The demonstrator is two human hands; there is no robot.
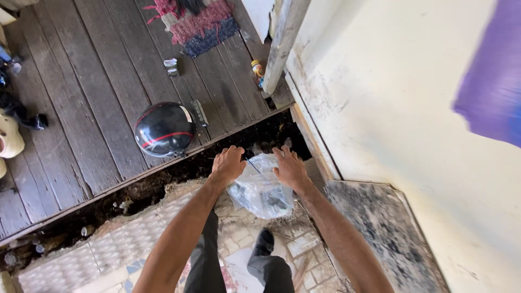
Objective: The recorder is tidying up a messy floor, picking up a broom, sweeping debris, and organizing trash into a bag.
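Hands both down at a clear crumpled plastic bag [260,190] w/ dark bits inside, lying on the edge of the patterned tile floor [119,244], right by the dirt-filled gap [163,182] btwn tiles and grey wooden plank floor [97,81]. Left hand [228,163] sits at the bag's 10 o'clock, fingers spread wide, palm down, holding nothing; looks to touch the bag's top edge, can't tell for sure. Right hand [290,165] at the bag's 1 o'clock, also spread wide, its heel against the plastic, nothing gripped. Step, as I read it: reach done, grasp not yet made, hands bracketing the bag's top. Any lift would call for fingers closing on the gathered plastic from both sides, since thin film is slack and contents prob. sag. Round black helmet w/ red stripes [164,129] lies at 10 o'clock from the bag, well apart, on the planks. Small orange-capped bottle [256,68] at 12, near a post. Cream wall [391,108] at 3. Person's dark shoe [265,241] at 6, just below the bag.
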